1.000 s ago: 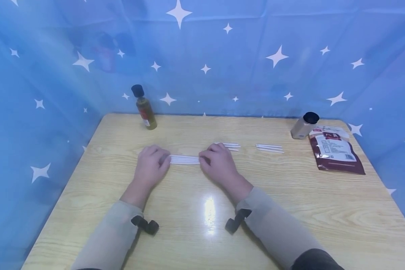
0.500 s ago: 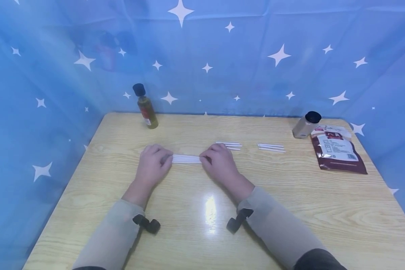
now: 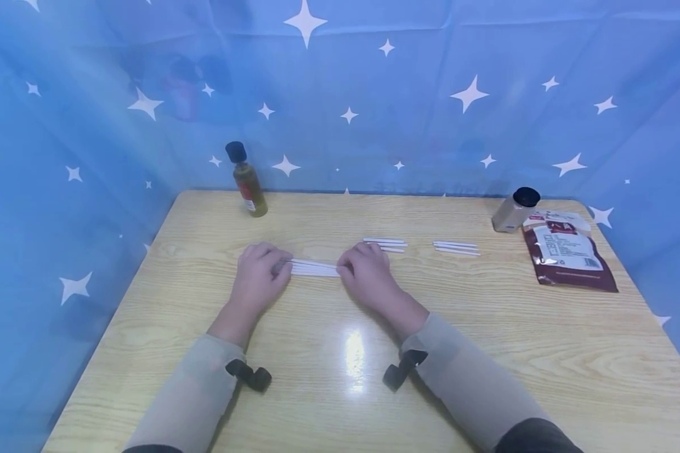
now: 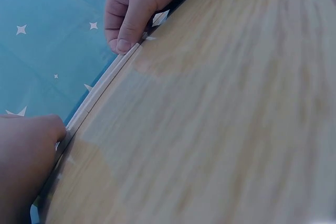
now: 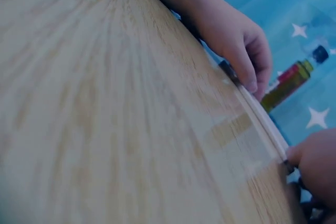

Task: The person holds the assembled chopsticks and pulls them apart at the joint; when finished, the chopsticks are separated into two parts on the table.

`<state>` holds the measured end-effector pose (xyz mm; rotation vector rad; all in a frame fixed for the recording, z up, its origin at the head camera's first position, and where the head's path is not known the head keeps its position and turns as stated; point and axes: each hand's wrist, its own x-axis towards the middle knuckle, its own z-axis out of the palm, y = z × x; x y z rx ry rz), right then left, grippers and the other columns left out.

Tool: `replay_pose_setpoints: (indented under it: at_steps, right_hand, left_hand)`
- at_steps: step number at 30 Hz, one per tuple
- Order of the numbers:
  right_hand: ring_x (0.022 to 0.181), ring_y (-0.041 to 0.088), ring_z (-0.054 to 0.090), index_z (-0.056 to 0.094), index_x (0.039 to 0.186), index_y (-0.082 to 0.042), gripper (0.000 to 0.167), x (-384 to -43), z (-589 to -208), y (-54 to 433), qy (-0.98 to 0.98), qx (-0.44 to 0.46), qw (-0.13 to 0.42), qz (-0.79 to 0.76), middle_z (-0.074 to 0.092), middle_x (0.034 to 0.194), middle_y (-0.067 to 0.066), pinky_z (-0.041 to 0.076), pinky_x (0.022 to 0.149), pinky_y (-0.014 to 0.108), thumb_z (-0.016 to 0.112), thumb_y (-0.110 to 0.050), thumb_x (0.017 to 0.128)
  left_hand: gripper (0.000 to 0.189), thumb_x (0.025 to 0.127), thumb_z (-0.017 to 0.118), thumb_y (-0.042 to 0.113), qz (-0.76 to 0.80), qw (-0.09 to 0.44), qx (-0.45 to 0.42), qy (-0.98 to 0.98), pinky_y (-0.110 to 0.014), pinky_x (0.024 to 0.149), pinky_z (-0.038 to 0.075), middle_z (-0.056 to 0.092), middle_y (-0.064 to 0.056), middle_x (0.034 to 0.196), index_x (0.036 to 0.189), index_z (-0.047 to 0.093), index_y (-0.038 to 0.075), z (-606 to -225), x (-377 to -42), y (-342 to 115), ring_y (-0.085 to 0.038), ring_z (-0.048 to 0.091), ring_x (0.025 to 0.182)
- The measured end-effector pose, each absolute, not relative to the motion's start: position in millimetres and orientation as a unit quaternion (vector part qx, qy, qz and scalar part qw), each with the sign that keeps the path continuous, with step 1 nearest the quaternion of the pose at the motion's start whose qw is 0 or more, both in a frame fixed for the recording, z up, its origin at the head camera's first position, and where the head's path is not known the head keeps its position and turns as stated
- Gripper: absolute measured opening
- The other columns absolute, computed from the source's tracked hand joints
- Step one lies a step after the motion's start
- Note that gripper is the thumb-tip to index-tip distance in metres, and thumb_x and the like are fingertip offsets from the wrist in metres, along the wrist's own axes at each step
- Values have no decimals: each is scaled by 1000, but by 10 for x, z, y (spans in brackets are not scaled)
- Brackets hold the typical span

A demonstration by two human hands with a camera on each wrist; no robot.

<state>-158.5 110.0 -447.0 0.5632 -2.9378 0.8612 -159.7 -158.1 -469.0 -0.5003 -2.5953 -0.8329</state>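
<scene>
A row of thin white sticks lies across the table between the two hands. My left hand pinches their left ends, its thumb on the near side and its fingers curled on the far side. At the right ends, my right hand holds them the same way. The fingers cover both tips. In the left wrist view the sticks run in a narrow band close along the tabletop from one hand to the other. The right wrist view shows the left thumb and fingers bent down at the sticks.
Just beyond the right hand lies a small group of white sticks, with another group farther right. A dark-capped bottle stands at the back left. A black-lidded jar and a brown-and-white packet sit at the back right.
The upper stick in the row now slants a little, leaving a slight gap to the others. Both hands stay at the ends; the head view has shifted slightly.
</scene>
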Motion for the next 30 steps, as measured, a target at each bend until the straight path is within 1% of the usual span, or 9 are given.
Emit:
replay_pose_setpoints:
  at_steps: [5, 12, 17, 22, 24, 27, 29, 30]
  right_hand:
    - [119, 29, 47, 74, 105, -16, 11, -1592, -4532, 1115, -945, 182, 16, 272, 64, 111, 0, 34, 107, 50, 65, -23, 105]
    - [115, 27, 48, 73, 106, -16, 16, -1619, -4581, 1122, -943, 177, 35, 279, 63, 110, -1, 35, 105, 47, 58, -24, 107]
    - [117, 28, 49, 73, 107, -15, 18, -1618, -4577, 1129, -937, 177, 45, 298, 65, 110, 0, 34, 109, 48, 56, -23, 107]
    - [118, 29, 50, 71, 106, -14, 17, -1614, -4562, 1128, -932, 182, 49, 309, 67, 110, 1, 34, 111, 49, 56, -21, 107]
    - [117, 27, 55, 71, 106, -14, 15, -1614, -4558, 1130, -929, 188, 49, 316, 68, 110, 1, 32, 117, 49, 57, -20, 106]
    - [111, 25, 62, 71, 104, -13, 12, -1612, -4550, 1138, -919, 206, 54, 331, 71, 106, 1, 27, 124, 48, 60, -18, 106]
    - [105, 22, 66, 72, 103, -12, 10, -1613, -4545, 1145, -913, 219, 62, 340, 72, 103, 1, 24, 127, 46, 62, -16, 105]
    - [102, 21, 67, 73, 103, -12, 10, -1613, -4545, 1150, -910, 224, 66, 342, 72, 101, 1, 24, 127, 46, 63, -15, 105]
  left_hand:
    - [19, 95, 73, 22, -294, 175, -174, -923, -50, 94, 45, 70, -5, 107, 109, 80, 12, -4684, -1598, -1575, -29, 57, 101]
    - [22, 96, 71, 23, -292, 153, -155, -931, -51, 97, 42, 69, -7, 113, 113, 79, 12, -4644, -1594, -1572, -30, 56, 104]
    - [24, 100, 70, 29, -289, 141, -144, -936, -53, 100, 41, 69, -7, 116, 114, 78, 12, -4636, -1590, -1575, -30, 56, 108]
    - [24, 103, 68, 33, -295, 145, -144, -933, -54, 102, 40, 69, -5, 115, 111, 78, 13, -4654, -1585, -1582, -30, 57, 111]
    - [24, 103, 68, 34, -297, 147, -145, -932, -53, 102, 40, 70, -5, 114, 111, 78, 13, -4656, -1585, -1583, -30, 57, 111]
    - [25, 103, 68, 34, -296, 148, -146, -932, -52, 102, 40, 71, -4, 112, 111, 78, 13, -4654, -1588, -1583, -29, 58, 111]
    - [25, 103, 68, 34, -297, 148, -147, -932, -52, 102, 41, 71, -3, 110, 111, 78, 13, -4652, -1591, -1580, -29, 58, 111]
    - [25, 103, 69, 34, -297, 149, -148, -931, -51, 102, 41, 71, -3, 110, 111, 79, 13, -4647, -1589, -1578, -29, 58, 110]
